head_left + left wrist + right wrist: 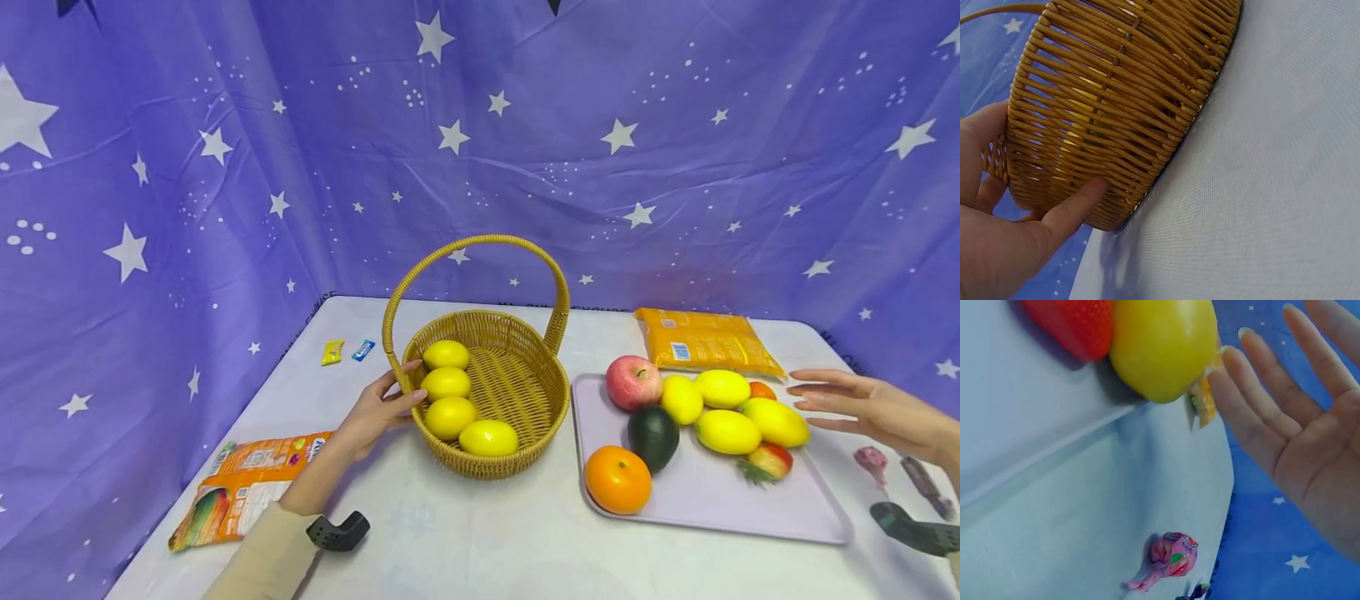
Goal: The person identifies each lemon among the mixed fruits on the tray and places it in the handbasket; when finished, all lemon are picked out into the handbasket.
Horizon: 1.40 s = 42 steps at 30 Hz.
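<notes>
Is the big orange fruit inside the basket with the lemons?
No, the orange sits on the tray, while the basket shows four lemons inside.

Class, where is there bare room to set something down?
Free: inside the basket, right of its lemons; on the tray, between orange, strawberry and front rim; on the table in front of the basket. Crowded: the tray's back, with fruit.
</notes>
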Motion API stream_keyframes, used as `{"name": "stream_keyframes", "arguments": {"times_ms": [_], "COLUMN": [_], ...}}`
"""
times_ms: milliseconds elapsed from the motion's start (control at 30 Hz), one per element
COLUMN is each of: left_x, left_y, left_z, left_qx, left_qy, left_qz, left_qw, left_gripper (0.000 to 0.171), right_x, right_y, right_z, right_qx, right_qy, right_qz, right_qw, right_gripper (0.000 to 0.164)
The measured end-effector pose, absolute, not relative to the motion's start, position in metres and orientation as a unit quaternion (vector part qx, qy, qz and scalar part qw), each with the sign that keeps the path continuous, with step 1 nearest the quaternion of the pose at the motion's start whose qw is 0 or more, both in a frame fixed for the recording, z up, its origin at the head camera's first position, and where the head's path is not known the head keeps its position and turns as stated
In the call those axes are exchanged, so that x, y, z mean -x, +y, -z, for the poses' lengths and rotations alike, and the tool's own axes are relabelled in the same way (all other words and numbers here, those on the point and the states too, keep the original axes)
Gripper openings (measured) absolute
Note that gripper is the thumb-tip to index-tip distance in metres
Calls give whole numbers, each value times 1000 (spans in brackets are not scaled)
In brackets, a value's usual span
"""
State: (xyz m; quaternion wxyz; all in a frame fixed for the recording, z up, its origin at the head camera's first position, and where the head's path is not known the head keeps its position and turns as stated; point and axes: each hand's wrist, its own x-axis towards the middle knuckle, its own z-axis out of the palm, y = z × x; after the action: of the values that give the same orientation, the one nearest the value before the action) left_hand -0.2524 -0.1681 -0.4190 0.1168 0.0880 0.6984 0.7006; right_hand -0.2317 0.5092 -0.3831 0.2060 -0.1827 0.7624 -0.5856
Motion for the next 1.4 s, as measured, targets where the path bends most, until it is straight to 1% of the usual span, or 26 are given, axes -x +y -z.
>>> {"name": "stream_keyframes", "arguments": {"times_ms": [200, 267, 400, 500, 633, 700, 900, 1033, 1167, 1267, 1400], "left_x": [251, 251, 251, 252, 251, 251, 250, 250, 251, 251, 251], "left_y": [-169, -170, -170, -170, -170, -170, -168, -168, -168, -168, -168], "left_z": [421, 422, 424, 424, 424, 424, 422, 420, 418, 417, 418], "left_qx": [-83, -82, -82, -82, -82, -82, -86, -86, -84, -85, -89], "left_qy": [698, 699, 697, 696, 695, 694, 693, 693, 694, 694, 694], "left_qz": [-701, -701, -703, -704, -706, -706, -707, -707, -706, -707, -705], "left_qw": [117, 116, 115, 114, 115, 114, 114, 114, 112, 111, 113], "left_gripper": [62, 62, 62, 61, 62, 62, 62, 62, 62, 62, 62], "right_x": [233, 235, 235, 233, 231, 231, 231, 228, 225, 225, 226], "right_y": [508, 506, 498, 487, 476, 473, 476, 475, 455, 431, 392], "right_z": [386, 388, 391, 391, 392, 393, 387, 372, 357, 346, 336], "right_qx": [137, 136, 141, 131, 117, 112, 104, 108, 123, 154, 188], "right_qy": [808, 811, 835, 867, 888, 892, 910, 920, 916, 892, 868], "right_qz": [522, 513, 477, 426, 386, 381, 359, 357, 377, 422, 456], "right_qw": [236, 246, 236, 224, 220, 215, 178, 123, 63, 55, 64], "right_gripper": [47, 44, 39, 43, 57, 58, 59, 56, 55, 52, 50]}}
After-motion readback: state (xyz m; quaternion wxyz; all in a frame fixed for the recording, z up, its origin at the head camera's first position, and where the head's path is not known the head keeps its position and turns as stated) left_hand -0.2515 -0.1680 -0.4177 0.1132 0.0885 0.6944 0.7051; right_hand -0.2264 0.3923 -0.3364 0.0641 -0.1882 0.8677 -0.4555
